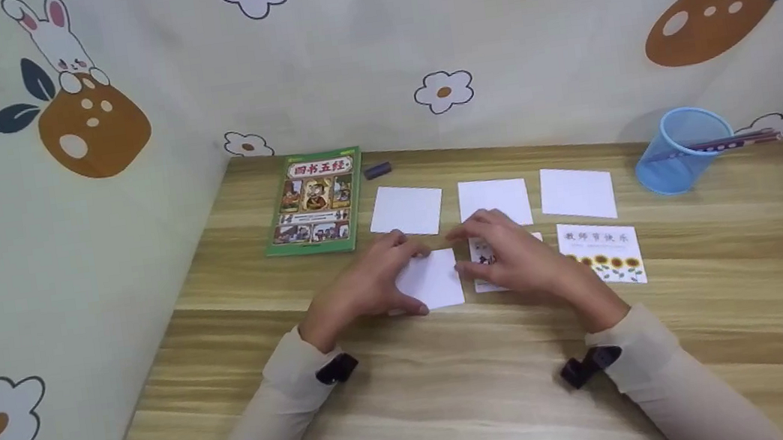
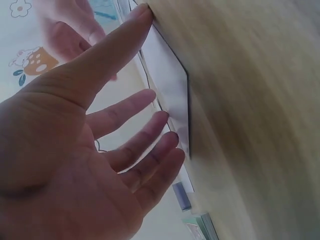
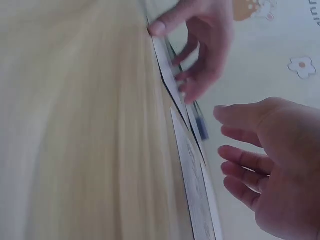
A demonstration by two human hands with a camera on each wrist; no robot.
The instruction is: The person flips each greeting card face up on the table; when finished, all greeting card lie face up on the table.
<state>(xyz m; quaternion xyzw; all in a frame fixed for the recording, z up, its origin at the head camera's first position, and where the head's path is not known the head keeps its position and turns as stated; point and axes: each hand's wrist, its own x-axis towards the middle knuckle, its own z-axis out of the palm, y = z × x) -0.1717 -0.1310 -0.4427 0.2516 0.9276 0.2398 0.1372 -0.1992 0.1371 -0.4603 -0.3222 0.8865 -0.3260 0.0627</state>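
Observation:
A blank white card (image 1: 437, 282) lies on the table in the front row, under my left hand (image 1: 376, 279). In the left wrist view the left thumb (image 2: 132, 25) reaches the card's near edge, while the other fingers extend loosely across its far side. My right hand (image 1: 517, 256) hovers over a printed card (image 1: 485, 285), covering most of it; its relaxed fingers (image 3: 240, 192) hold nothing. To the right lies a card with sunflowers and Chinese characters (image 1: 602, 253). Behind, three blank white cards form a row: left (image 1: 407, 210), middle (image 1: 495, 200) and right (image 1: 577, 193).
A green-edged comic-style book (image 1: 316, 203) lies at the back left, beside a small dark block (image 1: 377, 170). A blue mesh cup (image 1: 678, 152), tipped or slanting in view, holds pencils (image 1: 744, 140) at the back right. Patterned cloth (image 1: 340, 60) surrounds the wooden table (image 1: 452, 394).

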